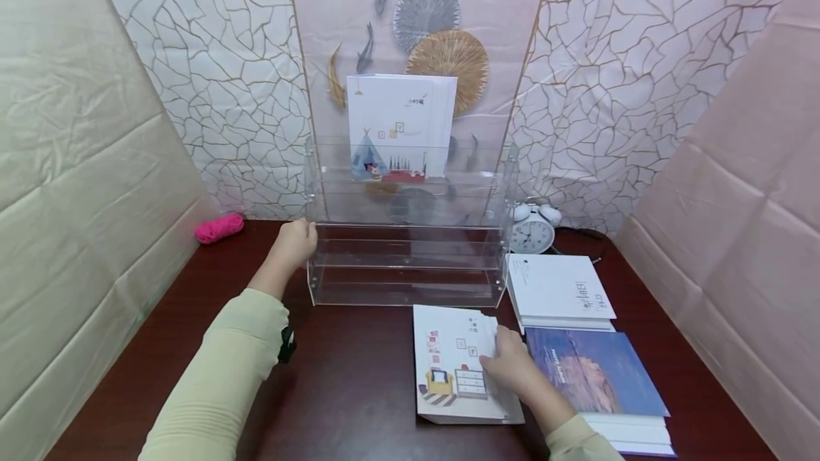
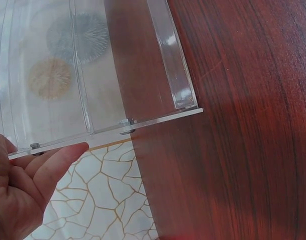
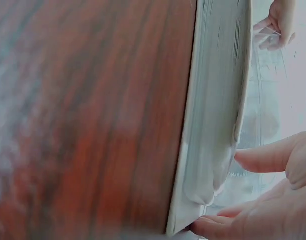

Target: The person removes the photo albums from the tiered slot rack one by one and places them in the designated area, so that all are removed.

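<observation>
A clear acrylic display rack with several tiers stands at the back of the table. My left hand grips the rack's left side panel, its fingers at the panel's edge in the left wrist view. In front of the rack, toward the right, lies a thick white book with a drawn armchair and dresser on its cover. My right hand holds that book at its right side, thumb on the cover and fingers at the edge in the right wrist view. Another white book with a tent drawing stands upright on the rack's upper tier.
To the right lie a white-covered book and, nearer me, a stack topped by a blue and pink book. A white alarm clock stands beside the rack. A bright pink bundle lies at the back left, near the cloth wall.
</observation>
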`<state>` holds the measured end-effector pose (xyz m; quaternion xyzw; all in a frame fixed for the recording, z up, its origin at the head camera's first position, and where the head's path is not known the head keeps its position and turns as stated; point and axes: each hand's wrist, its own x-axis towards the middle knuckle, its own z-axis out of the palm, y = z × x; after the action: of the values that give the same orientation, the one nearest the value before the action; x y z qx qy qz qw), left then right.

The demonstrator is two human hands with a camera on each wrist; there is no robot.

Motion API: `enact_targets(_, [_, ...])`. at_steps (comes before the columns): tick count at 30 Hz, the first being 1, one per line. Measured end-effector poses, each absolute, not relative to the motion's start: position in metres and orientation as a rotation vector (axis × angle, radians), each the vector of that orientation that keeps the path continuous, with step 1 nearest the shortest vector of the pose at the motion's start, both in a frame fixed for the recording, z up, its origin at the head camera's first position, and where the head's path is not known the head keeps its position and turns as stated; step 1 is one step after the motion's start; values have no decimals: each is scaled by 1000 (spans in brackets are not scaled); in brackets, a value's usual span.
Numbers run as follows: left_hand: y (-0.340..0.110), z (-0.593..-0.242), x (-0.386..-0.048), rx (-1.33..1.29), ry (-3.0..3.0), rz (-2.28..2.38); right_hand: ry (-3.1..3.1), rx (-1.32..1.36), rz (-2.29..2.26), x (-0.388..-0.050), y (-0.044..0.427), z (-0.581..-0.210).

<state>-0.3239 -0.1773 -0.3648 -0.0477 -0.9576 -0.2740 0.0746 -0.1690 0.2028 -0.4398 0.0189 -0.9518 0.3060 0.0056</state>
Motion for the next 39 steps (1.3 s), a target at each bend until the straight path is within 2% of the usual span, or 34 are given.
enact_targets(4, [-177, -364, -325, -151, -2866, -815, -2961, 98, 958, -171, 203, -435])
enact_targets(8, [-177, -365, -324, -152, -2857, -822, -2901, 145, 1052, -178, 201, -409])
enact_targets(11, [-178, -367, -323, -142, -2850, -829, -2822, 246, 1102, -194, 199, -374])
enact_targets(18, [-178, -368, -325, -151, -2839, -827, -2545, 813, 1084, -249, 184, -265])
enact_targets(21, [-177, -368, -326, -160, -2835, -822, -2383, 921, 1127, -277, 176, -231])
enact_targets(25, [-176, -367, -326, -135, -2822, -818, -2254, 760, 1271, -314, 167, -203])
enact_targets(30, [-175, -367, -325, -130, -2832, -822, -2347, 467, 1321, -350, 159, -195])
enact_targets(39, [-175, -367, -326, -96, -2827, -828, -2441, 371, 1558, -386, 133, -196])
